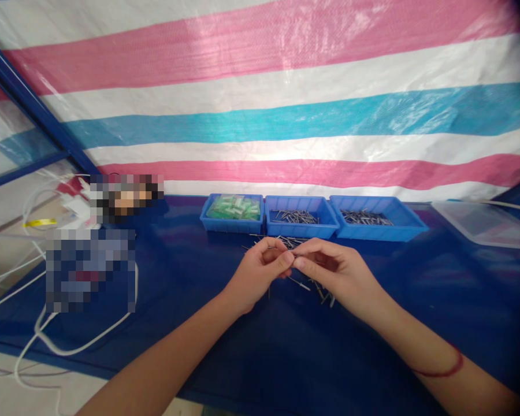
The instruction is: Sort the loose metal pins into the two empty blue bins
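Note:
My left hand (257,276) and my right hand (344,270) meet fingertip to fingertip above the blue table. Both are closed, thumb against fingers, in a pinch. Whatever small piece sits between the fingertips is too hidden to name. Loose blind rivets with long thin stems lie on the table just behind my hands, and one rivet (301,283) shows below them. Several more rivets (323,292) lie under my right hand, partly covered by it.
Behind my hands stand a blue bin (231,226) of green and clear small packets, a middle bin (301,231) and a right bin (375,232), both with rivets. A clear plastic lid (481,222) lies right; white cables (82,349) and blurred-out items are left. Striped sheeting (286,127) hangs behind.

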Demonstrator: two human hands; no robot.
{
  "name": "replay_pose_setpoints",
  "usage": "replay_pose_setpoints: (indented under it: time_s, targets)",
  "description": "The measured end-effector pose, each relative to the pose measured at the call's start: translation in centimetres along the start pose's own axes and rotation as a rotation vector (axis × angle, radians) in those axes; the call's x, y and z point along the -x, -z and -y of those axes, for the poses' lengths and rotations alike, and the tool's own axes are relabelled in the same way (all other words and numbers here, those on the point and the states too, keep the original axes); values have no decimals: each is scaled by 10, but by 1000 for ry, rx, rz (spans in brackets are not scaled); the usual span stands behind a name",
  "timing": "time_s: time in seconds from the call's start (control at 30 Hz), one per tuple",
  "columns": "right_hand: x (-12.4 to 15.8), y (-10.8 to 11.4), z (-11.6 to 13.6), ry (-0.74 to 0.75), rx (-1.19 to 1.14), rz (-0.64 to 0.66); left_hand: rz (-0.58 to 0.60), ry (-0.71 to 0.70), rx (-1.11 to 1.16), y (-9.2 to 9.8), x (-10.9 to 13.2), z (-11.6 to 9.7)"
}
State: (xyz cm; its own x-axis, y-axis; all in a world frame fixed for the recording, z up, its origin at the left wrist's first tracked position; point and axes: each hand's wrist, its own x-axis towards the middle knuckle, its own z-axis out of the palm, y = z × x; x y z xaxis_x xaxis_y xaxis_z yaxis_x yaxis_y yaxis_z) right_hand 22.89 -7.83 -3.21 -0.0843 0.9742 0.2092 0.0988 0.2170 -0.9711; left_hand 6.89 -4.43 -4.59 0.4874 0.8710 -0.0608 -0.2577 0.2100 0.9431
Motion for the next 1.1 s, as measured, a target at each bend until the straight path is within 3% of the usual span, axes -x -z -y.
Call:
replay_pose_setpoints:
  time_s: [0.33, 0.63, 0.83, 1.1]
  targets:
    - [2, 2, 1, 70, 101, -14, 7, 40, 2, 0, -1, -1]
    - [5, 4, 1, 126, 151, -79, 130, 72, -157, -1, 1, -4]
    - [3, 4, -1, 179, 260, -163, -7, -80, -169, -1, -1, -6]
    - [0, 2, -8, 108, 327, -33, -81, -164, -285, 1, -2, -5]
